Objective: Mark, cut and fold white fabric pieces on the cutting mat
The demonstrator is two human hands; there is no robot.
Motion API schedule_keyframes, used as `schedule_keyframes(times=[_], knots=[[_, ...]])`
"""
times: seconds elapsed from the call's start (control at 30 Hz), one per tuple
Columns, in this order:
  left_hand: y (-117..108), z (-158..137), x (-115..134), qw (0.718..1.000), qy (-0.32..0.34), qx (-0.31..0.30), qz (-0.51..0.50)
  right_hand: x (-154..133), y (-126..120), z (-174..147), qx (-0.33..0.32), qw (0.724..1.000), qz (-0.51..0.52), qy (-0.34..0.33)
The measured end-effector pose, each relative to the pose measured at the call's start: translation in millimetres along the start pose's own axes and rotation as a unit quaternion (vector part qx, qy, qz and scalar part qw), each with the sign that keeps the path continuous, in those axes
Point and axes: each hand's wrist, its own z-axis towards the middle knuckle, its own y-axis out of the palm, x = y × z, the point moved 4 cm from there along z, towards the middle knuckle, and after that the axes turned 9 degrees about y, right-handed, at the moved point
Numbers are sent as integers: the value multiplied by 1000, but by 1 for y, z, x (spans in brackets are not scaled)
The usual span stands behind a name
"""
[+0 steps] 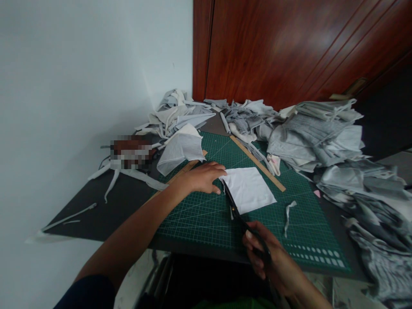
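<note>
A square of white cloth point(249, 189) lies on the green cutting mat point(196, 219). My right hand point(262, 249) grips the black-handled scissors point(237, 213) at the near side of the cloth. Their blades run along its left edge and point away from me toward the upper left corner. At that corner is my left hand point(207, 177), its fingertips touching the cloth and the thumb spread apart from them. A narrow cut strip shows just left of the scissors' pivot.
Wooden rulers point(257, 163) lie on the mat, one partly under pale fabric point(182, 150). A thin scrap point(288, 219) is at right. Piles of grey cloth point(315, 133) cover the table's right side; more scraps point(174, 109) heap against the wall. A wooden door point(273, 51) stands behind.
</note>
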Motion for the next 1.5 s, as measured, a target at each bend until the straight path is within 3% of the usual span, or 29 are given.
schedule_keyframes(times=[1.33,1.5], knots=[[0,0,-1,1000,0,-9,-3,-4,-4,-2,5,999,-31,14],[-4,0,1,1000,-8,-4,-7,-5,-5,-1,31,999,-8,30]])
